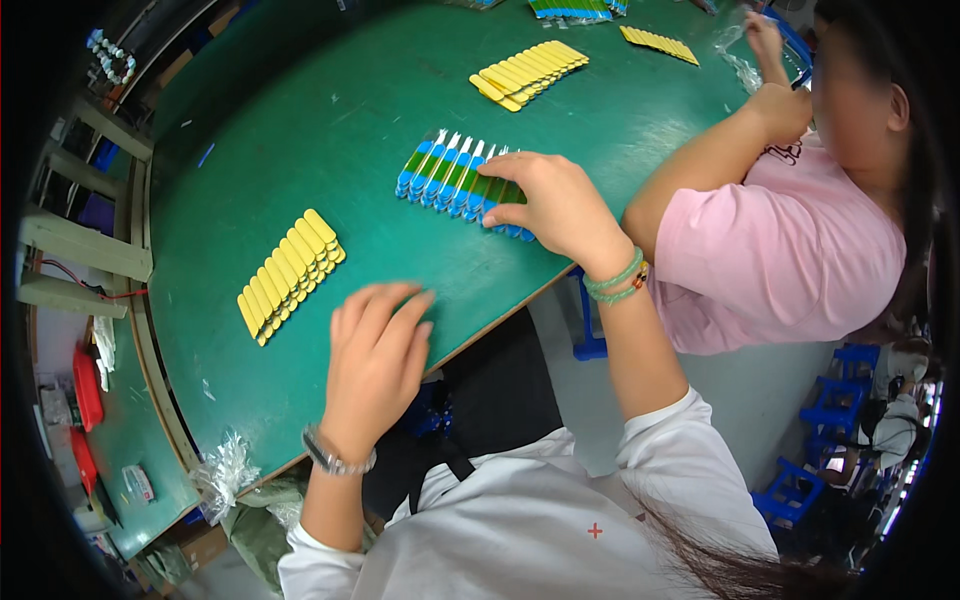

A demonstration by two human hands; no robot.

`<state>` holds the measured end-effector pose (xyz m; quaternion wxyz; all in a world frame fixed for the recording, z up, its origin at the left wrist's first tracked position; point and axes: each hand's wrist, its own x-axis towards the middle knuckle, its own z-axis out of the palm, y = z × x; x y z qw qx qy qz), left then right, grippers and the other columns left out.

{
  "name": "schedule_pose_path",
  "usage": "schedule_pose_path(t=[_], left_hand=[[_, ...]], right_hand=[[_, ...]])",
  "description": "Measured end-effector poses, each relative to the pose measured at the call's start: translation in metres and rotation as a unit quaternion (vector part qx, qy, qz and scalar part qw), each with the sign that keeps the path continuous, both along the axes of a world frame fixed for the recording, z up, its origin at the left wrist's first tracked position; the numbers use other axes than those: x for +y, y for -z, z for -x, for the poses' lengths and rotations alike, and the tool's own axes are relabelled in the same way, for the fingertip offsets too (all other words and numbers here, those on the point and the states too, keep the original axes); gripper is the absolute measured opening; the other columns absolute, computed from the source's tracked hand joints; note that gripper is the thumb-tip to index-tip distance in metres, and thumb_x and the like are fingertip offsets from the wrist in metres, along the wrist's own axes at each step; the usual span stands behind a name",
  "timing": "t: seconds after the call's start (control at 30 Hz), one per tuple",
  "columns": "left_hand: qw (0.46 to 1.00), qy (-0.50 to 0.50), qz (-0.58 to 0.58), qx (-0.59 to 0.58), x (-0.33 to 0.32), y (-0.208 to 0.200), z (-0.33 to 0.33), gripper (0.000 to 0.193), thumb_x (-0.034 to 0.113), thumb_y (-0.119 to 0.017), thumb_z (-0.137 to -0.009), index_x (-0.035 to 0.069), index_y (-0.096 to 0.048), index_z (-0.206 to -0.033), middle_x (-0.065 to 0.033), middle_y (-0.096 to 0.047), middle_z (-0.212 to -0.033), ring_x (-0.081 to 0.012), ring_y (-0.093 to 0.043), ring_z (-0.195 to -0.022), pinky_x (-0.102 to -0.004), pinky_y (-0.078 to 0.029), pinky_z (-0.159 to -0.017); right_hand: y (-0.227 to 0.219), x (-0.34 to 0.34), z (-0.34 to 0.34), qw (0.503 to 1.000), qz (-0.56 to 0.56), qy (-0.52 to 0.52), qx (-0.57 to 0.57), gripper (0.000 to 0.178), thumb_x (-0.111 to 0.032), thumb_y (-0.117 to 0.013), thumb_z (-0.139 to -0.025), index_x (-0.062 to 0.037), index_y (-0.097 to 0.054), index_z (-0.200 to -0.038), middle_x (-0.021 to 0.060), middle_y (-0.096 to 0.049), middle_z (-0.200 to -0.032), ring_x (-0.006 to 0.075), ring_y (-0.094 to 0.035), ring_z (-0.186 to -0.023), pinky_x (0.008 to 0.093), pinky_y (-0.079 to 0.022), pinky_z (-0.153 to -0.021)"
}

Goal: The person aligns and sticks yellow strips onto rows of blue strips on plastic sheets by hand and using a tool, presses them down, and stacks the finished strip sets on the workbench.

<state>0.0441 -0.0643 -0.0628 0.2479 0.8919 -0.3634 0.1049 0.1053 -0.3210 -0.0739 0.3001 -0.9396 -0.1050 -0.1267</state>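
Note:
A row of slim strips (437,178), blue at the ends and green in the middle, lies overlapped on the green table, with shiny clear wrapping along it. My right hand (560,200) hovers over or touches the row's right end, thumb and index finger spread apart; the fingertips' contact is hard to make out. Over the table's near edge, my left hand (380,345) is bare of any object, its fingers loosely curved and slightly blurred. Left of it lies a fanned stack of yellow flat strips (290,275) with rounded ends.
Farther back on the green table (330,130) lie another yellow stack (530,72), a smaller yellow row (660,44) and green-blue packs (570,8). A co-worker in a pink shirt (780,250) sits close on the right. Crumpled clear plastic (228,470) hangs at the near left corner.

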Motion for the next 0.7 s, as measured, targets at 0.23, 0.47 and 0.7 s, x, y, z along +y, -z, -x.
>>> schedule_pose_path(t=[0.23,0.47,0.7], left_hand=[[0.988,0.004,-0.145,-0.052,-0.044,0.011,-0.040,0.056,0.026,-0.070,-0.087,0.005,-0.052,-0.136,-0.0138,-0.047,-0.139,-0.0320,-0.045,-0.125,-0.0449,-0.037,-0.102],[0.988,0.005,-0.142,-0.065,-0.041,0.020,-0.037,0.058,0.032,-0.067,-0.089,0.010,-0.050,-0.140,-0.0152,-0.043,-0.142,-0.0336,-0.042,-0.127,-0.0474,-0.034,-0.104],[0.986,0.012,-0.155,-0.055,-0.038,0.023,-0.039,0.057,0.032,-0.067,-0.090,0.016,-0.051,-0.142,-0.0152,-0.042,-0.142,-0.0352,-0.039,-0.129,-0.0479,-0.031,-0.107]], right_hand=[[0.000,0.007,0.004,0.997,0.059,-0.036,-0.034,0.037,-0.019,-0.084,-0.067,0.0011,-0.069,-0.095,0.0188,-0.069,-0.092,0.0357,-0.067,-0.091,0.0436,-0.053,-0.082],[-0.021,-0.001,-0.011,0.976,0.186,-0.097,0.057,0.048,-0.026,-0.081,-0.072,0.0008,-0.069,-0.109,0.0187,-0.070,-0.099,0.0337,-0.069,-0.087,0.0402,-0.055,-0.078],[-0.030,0.001,-0.027,0.961,0.231,-0.129,0.083,0.058,-0.038,-0.085,-0.065,-0.0036,-0.072,-0.110,0.0186,-0.071,-0.088,0.0346,-0.070,-0.082,0.0401,-0.056,-0.078]])
